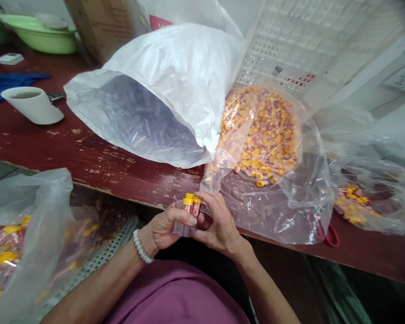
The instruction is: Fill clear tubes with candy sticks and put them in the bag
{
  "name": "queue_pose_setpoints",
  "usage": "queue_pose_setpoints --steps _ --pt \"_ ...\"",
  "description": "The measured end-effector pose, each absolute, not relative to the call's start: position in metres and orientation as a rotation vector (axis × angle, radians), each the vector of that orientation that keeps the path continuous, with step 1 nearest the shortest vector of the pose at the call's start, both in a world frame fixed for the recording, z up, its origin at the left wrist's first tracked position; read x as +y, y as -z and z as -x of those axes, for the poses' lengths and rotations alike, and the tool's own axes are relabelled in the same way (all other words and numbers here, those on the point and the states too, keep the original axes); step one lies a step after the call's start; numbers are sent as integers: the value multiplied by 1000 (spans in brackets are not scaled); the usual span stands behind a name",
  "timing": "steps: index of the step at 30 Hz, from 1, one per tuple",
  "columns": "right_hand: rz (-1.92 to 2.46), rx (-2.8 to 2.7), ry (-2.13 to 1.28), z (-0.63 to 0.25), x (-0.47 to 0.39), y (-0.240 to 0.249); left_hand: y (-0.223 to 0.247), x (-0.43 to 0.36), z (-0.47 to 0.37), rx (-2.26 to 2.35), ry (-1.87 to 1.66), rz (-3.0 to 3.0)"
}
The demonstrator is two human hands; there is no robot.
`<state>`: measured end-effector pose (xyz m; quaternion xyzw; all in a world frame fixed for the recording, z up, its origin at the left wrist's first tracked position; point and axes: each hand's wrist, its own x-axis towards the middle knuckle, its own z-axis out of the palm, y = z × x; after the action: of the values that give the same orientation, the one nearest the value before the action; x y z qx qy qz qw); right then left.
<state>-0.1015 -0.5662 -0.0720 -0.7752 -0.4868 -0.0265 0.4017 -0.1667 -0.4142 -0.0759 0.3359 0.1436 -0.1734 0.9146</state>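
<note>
A: What've you got from the remote seat?
B: My left hand (167, 226) is wrapped snugly round some clear tubes (188, 215) by the table's (131, 176) near edge. Right hand (220, 222) is half-curled, one pinched thumb-to-fingertip.
A: Which step?
B: Seating yellow tops (187, 202), I'd guess — next move wants a steady left grip.
A: Containers?
B: Yellow-topped pieces (11, 237) in the lower-left plastic bag (52, 194), more in the clear bag (302, 213) — then loose tubes (140, 118) in the white sack (189, 67).
</note>
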Motion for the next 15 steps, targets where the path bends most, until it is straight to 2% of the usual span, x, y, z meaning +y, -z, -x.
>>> queue_pose_setpoints --steps 5,10,15 --pt "1968 -1142 142 106 -558 69 78 -420 165 308 378 -577" --pt "1999 -1185 57 97 -572 62 81 -417 165 358 346 -612" --pt "2238 -716 213 45 -600 74 84 -396 167 395 120 -719"
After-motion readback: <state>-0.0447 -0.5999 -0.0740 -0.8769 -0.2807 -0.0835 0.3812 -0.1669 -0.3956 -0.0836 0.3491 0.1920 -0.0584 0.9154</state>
